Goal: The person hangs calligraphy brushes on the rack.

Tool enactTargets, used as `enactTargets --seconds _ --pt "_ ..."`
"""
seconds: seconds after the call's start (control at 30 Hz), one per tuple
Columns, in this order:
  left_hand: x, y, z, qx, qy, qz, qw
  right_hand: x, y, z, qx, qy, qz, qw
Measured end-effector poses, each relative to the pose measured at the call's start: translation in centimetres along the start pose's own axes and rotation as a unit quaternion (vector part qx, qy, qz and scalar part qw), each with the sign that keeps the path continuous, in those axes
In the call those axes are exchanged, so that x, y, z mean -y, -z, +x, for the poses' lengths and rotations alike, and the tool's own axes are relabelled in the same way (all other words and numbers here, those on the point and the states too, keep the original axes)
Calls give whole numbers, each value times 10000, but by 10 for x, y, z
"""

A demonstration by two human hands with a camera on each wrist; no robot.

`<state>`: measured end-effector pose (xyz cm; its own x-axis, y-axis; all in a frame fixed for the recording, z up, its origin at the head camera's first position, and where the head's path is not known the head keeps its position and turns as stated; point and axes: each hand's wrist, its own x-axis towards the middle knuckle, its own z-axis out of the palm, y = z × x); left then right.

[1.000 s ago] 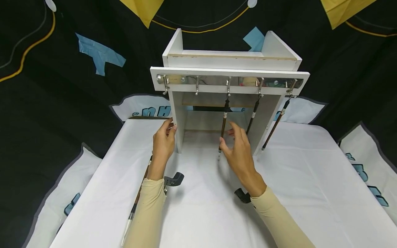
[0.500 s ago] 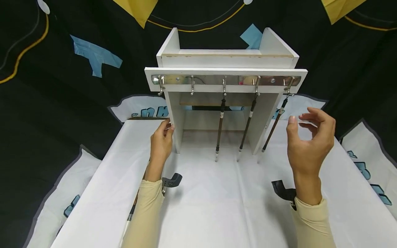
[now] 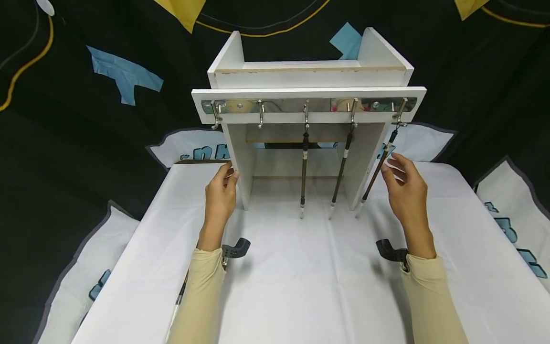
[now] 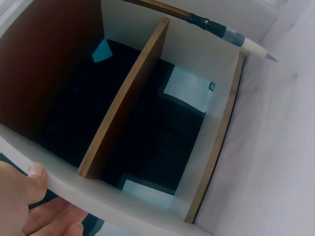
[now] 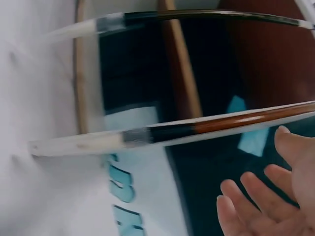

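Three writing brushes with brown handles and pale tips hang tip down from hooks on a white shelf unit (image 3: 309,92): a left one (image 3: 304,172), a middle one (image 3: 341,172) and a right one (image 3: 380,165). My left hand (image 3: 220,198) holds the edge of the unit's left side panel (image 4: 115,214), thumb on the edge and fingers outside. Beside the right brush, my right hand (image 3: 406,198) has its fingers loosely bent and spread. In the right wrist view the thumb is very near that brush's handle (image 5: 246,119); contact cannot be told.
Another brush (image 3: 180,292) lies on the white tablecloth (image 3: 292,286), partly under my left forearm. Two hooks at the left of the metal strip, one of them the second hook (image 3: 260,114), carry nothing. Black cloth (image 3: 86,153) hangs behind the table.
My right hand was at the left hanging brush, swung out to the right of the unit, then came back left to the right brush. My left hand has stayed on the side panel.
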<state>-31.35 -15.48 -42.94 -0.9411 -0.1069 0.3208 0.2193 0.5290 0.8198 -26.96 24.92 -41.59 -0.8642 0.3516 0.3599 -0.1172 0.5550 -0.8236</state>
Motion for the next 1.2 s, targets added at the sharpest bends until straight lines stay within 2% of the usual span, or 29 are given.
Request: enactTargets --seconds 0.17,0.4,0.57,0.7,0.77,0.83,0.9,0.97,1.07,1.2 --pt "-1 0 0 11 -5 -27 10000 -12 -12 2 486 48 96 9988" --pt "-1 5 -1 35 -12 86 10000 -16 -23 4 796 -43 236 9965" --pt "-7 13 -3 405 17 364 9985 -16 -23 4 705 -69 170 9973" --pt "-11 25 -7 792 268 710 9940 -16 -22 4 716 -158 139 9972" --pt "-13 32 -11 1086 450 1008 9879 -16 -21 3 681 -157 99 9975" --pt "-13 39 -16 1447 569 1411 9777 -16 -21 3 634 -141 82 9979" --pt "-12 47 -24 1791 611 1880 9638 -16 -21 3 571 -111 59 9983" --pt "-9 54 -35 2029 509 2343 9494 -17 -21 3 517 -121 61 9986" --pt "-2 62 -57 2147 222 2861 9336 -18 -22 2 483 -120 153 9986" --pt "11 72 -94 1958 -322 3378 9201 -17 -24 1 495 -96 212 9985"
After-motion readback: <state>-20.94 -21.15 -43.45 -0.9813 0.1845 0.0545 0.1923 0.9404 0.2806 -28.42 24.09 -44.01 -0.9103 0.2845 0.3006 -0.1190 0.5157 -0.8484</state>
